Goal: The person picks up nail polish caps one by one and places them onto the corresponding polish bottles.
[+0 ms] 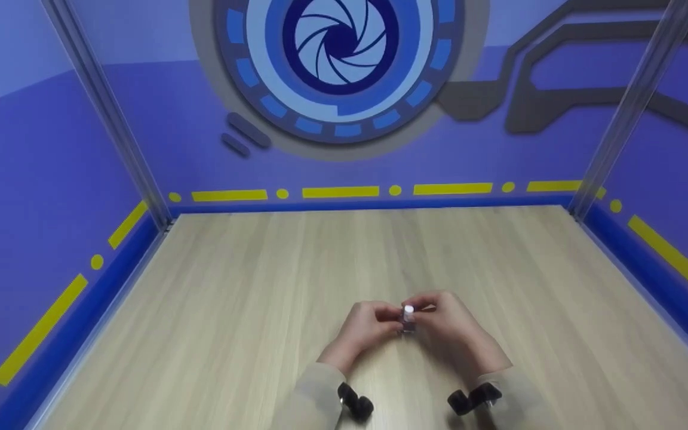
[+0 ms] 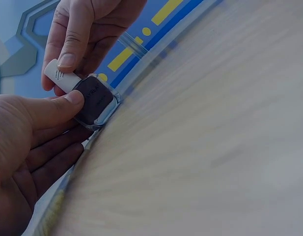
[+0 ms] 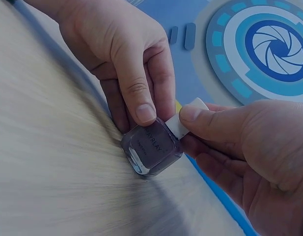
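A small square nail polish bottle (image 3: 150,151) of clear glass with dark polish and printed lettering is between the two hands, close over the wooden tabletop (image 1: 248,286). My left hand (image 1: 361,328) grips its glass body, thumb flat across the printed face and fingers behind. From the other side my right hand (image 1: 452,325) pinches the white cap (image 2: 62,77) between thumb and fingers. Cap and bottle are in line, the cap's lower end right at the bottle's neck. The bottle lies tilted in both wrist views, and the fingers partly hide the cap.
Blue-purple panels (image 1: 141,137) with yellow dashes wall in the table at the back and both sides. Metal posts (image 1: 111,113) stand at the back corners. Black straps (image 1: 356,403) sit at both wrists over light sleeves.
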`<state>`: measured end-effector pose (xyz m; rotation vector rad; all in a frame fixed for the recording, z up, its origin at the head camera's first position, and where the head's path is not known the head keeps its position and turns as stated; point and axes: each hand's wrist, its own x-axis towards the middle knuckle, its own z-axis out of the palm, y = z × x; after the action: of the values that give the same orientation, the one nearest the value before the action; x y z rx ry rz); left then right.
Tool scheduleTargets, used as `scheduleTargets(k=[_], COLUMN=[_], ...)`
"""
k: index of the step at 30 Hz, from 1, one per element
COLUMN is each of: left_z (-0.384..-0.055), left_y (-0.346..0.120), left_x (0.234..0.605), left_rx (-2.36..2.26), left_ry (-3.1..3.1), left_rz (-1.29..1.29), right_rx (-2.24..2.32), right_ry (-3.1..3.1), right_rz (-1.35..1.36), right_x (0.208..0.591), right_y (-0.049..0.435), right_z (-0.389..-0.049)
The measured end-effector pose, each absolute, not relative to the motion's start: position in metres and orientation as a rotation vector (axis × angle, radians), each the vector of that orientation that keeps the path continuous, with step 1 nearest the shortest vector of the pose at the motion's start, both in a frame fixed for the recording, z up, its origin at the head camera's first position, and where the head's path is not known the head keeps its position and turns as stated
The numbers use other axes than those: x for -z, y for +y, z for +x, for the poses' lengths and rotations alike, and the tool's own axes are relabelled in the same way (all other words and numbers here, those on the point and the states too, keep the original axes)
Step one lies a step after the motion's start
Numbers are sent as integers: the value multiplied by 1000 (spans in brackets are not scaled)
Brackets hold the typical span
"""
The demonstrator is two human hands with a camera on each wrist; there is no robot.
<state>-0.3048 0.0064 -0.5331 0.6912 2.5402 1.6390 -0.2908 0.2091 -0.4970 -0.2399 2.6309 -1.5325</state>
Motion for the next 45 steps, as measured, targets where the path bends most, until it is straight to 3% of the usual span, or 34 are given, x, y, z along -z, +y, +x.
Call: scheduleTargets(k=[45], left_z=[-309], left_y=[0], left_x=[534], left_rx=[-1669], left_ry=[2406], left_rz=[732], right_rx=[1626], right_ry=[2616], right_rz=[-295], right_x=[498], right_y=[217], right_z=[-294])
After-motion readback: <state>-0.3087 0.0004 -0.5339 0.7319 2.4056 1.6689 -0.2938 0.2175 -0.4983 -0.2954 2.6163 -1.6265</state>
